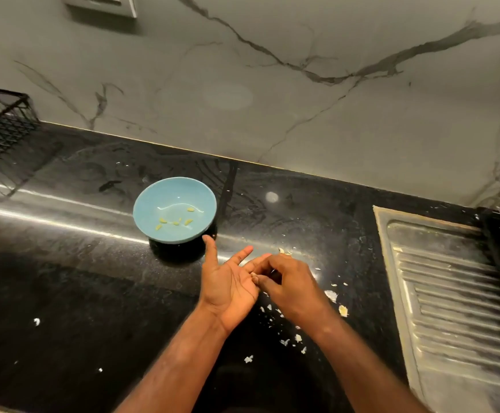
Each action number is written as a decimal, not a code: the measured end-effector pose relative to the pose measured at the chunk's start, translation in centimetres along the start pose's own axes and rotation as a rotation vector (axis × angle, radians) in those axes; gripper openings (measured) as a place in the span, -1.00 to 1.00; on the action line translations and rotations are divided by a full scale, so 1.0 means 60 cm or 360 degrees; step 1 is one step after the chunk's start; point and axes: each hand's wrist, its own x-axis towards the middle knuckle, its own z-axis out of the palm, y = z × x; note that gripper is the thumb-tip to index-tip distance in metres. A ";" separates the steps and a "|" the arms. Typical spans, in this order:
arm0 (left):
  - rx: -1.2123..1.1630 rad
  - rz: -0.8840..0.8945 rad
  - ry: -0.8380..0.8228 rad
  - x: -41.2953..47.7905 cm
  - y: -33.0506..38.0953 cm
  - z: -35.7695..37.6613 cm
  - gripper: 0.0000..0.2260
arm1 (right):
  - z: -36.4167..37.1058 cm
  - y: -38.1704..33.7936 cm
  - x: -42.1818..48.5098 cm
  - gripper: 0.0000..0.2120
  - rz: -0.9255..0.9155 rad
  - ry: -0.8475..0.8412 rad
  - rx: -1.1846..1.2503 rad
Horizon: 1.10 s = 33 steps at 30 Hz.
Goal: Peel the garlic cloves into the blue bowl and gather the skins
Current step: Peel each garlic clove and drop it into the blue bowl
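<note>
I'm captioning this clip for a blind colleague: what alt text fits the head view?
Over a black countertop, the right hand pinches a pale garlic piece on the open left hand. A blue bowl behind holds peeled cloves; skins lie scattered beside a steel drainboard.

Blue bowl [150, 201]: round, shallow, upright on dark surface [93, 293], left of centre. Peeled cloves [175, 222]: about five small yellow pieces, loose on bowl floor, mostly toward near side. Garlic piece [254, 274]: small, pale, pinched by fingers of right hand [290, 281] over upturned palm of left hand [228, 284]; peeled or not, cannot tell. Skins [330, 295]: white flakes scattered on surface right of bowl, ungathered.
</note>
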 end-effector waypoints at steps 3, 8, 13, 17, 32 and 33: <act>-0.0090 0.0142 0.0152 0.019 0.021 -0.014 -0.25 | 0.018 -0.029 0.045 -0.79 0.0080 0.0119 0.0360; 0.0055 0.0286 0.0493 0.042 0.027 -0.027 -0.58 | 0.079 -0.091 0.161 -0.88 0.0012 0.0031 0.0531; 0.0117 0.0295 0.0518 0.040 0.020 -0.037 -0.73 | 0.123 -0.112 0.230 -0.87 -0.0054 0.0005 0.0316; 0.0165 0.0290 0.0563 0.042 0.018 -0.039 -0.72 | 0.117 -0.109 0.244 -0.79 -0.0015 0.0009 0.0307; 0.0604 -0.0280 0.0043 0.007 -0.052 0.026 -0.45 | 0.010 0.105 -0.070 -0.62 -0.0102 0.0211 -0.0538; 0.0642 -0.0229 0.0057 0.007 -0.056 0.030 -0.52 | -0.007 0.115 -0.076 -0.68 0.0048 0.0280 -0.0544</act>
